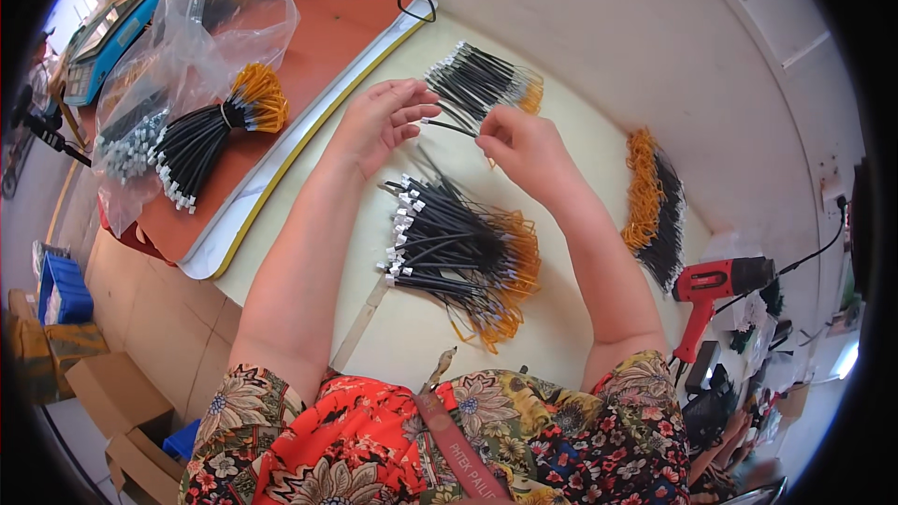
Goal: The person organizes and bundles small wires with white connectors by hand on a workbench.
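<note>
My right hand (524, 145) pinches a short black-sleeved cable (451, 127) between thumb and fingertips; its free end points left. Facing that end, my left hand (385, 122) has loosely curled fingers, apart from one another, with nothing seen in them. Below the hands, a loose pile of black cables (454, 238) lies on the cream tabletop (566, 295), white connectors to the left and orange wire ends to the right. Just beyond the hands is a neater row of similar cables (477, 79), partly covered by my right hand.
Another cable row (659, 210) lies along the right edge, beside a red heat gun (706, 295). On the reddish-brown surface (346, 14) at left are a tied cable bundle (201, 140), a clear plastic bag (253, 9) and a blue scale (117, 42). Cardboard boxes (117, 393) stand lower left.
</note>
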Demonstrator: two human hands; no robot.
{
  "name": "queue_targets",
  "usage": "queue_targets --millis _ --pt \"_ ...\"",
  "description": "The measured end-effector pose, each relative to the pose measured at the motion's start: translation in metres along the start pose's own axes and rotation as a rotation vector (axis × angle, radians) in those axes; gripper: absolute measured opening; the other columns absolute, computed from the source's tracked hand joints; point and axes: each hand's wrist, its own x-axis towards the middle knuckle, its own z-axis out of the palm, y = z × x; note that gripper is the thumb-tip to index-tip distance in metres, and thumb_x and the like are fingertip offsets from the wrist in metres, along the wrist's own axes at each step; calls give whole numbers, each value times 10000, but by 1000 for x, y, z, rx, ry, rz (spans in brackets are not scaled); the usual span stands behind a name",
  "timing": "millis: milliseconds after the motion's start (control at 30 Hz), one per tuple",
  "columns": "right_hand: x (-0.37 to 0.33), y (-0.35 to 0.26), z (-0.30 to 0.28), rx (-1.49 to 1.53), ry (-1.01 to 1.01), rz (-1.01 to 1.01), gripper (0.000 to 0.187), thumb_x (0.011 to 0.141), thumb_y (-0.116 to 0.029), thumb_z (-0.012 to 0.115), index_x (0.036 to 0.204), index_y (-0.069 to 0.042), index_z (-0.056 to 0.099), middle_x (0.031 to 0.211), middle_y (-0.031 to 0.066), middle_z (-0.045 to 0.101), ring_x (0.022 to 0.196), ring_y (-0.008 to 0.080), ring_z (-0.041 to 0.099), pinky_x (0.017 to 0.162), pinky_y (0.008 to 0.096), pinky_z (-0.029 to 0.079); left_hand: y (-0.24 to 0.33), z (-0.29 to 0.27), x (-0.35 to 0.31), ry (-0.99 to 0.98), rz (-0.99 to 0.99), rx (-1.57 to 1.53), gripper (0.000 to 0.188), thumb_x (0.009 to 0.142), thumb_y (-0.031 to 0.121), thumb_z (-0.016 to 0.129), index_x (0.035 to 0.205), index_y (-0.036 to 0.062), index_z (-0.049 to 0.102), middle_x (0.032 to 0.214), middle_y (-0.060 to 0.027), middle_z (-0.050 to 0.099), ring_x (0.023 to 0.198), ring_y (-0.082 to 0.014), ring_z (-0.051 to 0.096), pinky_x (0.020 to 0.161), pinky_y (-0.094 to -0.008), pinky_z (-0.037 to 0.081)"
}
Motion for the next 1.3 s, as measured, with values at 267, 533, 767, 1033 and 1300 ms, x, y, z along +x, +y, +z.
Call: queue_targets --millis 267,533,767,1033,1300 --pt "4 -5 -1 232 -25 125 161 813 -136 611 922 -18 612 715 64 635 663 147 612 624 283 490 0 -4 1 16 -41 114 237 874 243 581 1010 49 582 974 -52 625 806 -98 607 537 -169 419" --pt "16 8 1 902 -444 386 232 886 -233 557 983 -26 597 813 56 633 703 106 602 619 249 506 5 -4 2 -45 69 -87 189 893 176 564 1017 34 577 928 -76 649 772 -98 638 529 -157 462" --pt "9 1 6 699 -489 380 203 872 -207 571 919 -16 619 760 50 644 661 112 611 593 239 494 7 -6 2 1 157 -85 206 889 171 570 1042 32 580 898 -84 651 742 -103 636 534 -168 464" --pt "12 2 7 404 -394 300 171 857 -177 566 809 -18 607 687 41 632 580 106 596 517 218 454 4 -5 4 25 206 -61 186 891 169 567 1020 34 572 888 -87 649 720 -103 633 538 -174 468" --pt "30 4 13 585 -376 212 181 876 -211 563 878 -43 629 846 24 647 821 104 614 731 242 470 3 0 0 -57 137 -76 186 903 188 547 1015 40 560 913 -92 646 761 -125 646 568 -190 500"
